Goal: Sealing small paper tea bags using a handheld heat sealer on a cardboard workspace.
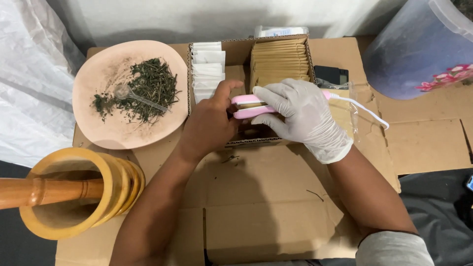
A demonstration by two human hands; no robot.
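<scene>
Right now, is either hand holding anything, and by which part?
The gloved right hand clamps a pink corded sealer around its middle. The bare left hand touches the sealer's open end; whether it holds anything there cannot be told.

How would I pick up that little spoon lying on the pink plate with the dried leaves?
Hold the spoon by its thin handle, at the lower right end, which lies on the dried leaves. Come from above on the box side of the plate and pinch it with thumb and finger. The bowl end points toward the plate's middle, and the handle probably lifts more easily.
</scene>
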